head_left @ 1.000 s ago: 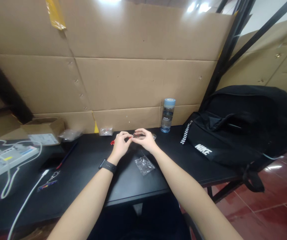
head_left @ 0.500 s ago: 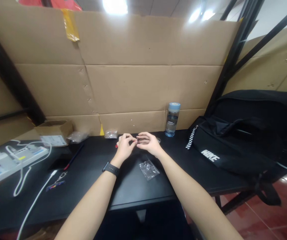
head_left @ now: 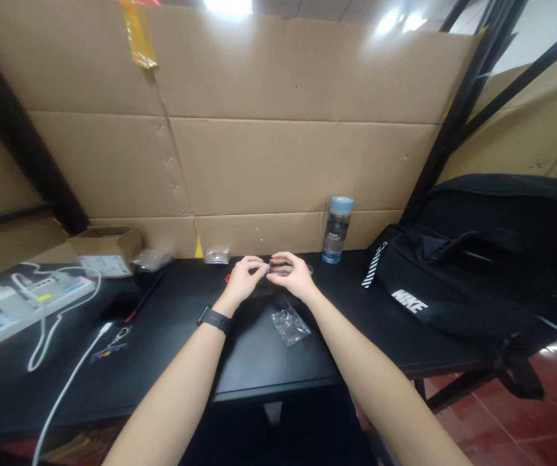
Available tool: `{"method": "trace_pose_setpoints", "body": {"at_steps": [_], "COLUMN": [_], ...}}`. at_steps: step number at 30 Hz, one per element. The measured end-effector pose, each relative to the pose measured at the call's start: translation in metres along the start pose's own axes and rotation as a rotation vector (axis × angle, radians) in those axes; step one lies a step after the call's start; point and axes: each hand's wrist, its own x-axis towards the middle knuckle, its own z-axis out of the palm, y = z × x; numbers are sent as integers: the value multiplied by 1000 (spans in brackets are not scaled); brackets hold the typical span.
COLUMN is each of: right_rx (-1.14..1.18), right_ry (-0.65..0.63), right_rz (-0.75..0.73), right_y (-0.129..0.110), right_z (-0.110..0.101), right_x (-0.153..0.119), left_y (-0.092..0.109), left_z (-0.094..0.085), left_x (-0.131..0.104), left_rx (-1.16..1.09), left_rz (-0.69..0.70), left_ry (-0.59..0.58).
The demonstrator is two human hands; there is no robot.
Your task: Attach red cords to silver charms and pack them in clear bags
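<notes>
My left hand (head_left: 246, 278), with a dark watch on its wrist, is closed in a pinch above the black table (head_left: 259, 375). Facing it, my right hand (head_left: 294, 275) has its fingers curled and its fingertips almost meeting the left ones. Between the fingertips sits a tiny item, too small and too much covered to name. Something small and red (head_left: 228, 278) shows just left of my left hand. Nearer to me, below both hands, a clear plastic bag (head_left: 290, 325) lies flat on the table.
Behind the hands are a small clear packet (head_left: 217, 256) and a water bottle (head_left: 337, 230). A black backpack (head_left: 477, 259) fills the right side. At left are a power strip (head_left: 26, 317), a white cable (head_left: 72, 388), a keychain (head_left: 110, 349) and a cardboard box (head_left: 106, 249).
The view has tilted slightly downward. Both hands remain together at the same spot, with only small shifts of the fingers.
</notes>
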Motion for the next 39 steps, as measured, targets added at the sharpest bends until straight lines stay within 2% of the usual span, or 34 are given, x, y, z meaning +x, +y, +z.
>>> {"method": "trace_pose_setpoints", "body": {"at_steps": [2, 5, 11, 14, 18, 20, 30, 39], "right_rx": [-38, -67, -196, -252, -340, -373, -511, -573], "right_ry": [4, -64, -118, -87, 80, 118, 40, -5], "right_rz": [-45, -110, -196, -228, -180, -164, -147, -139], "right_y": [0, 0, -3, -3, 2, 5, 8, 7], "right_z": [0, 1, 3, 2, -2, -4, -6, -6], "right_x": [0, 0, -2, -1, 3, 5, 7, 5], "left_y": [4, 7, 3, 0, -1, 1, 11, 12], "left_z": [-2, -4, -3, -3, -2, -2, 5, 6], "left_x": [1, -1, -5, -5, -5, -5, -9, -10], "left_rx": [-145, -316, -418, -442, -392, -397, -473, -469], "left_rz": [-94, -226, -258, -231, -145, -110, -97, -108], "left_ry": [-42, -95, -233, -231, -127, -102, -183, -187]}}
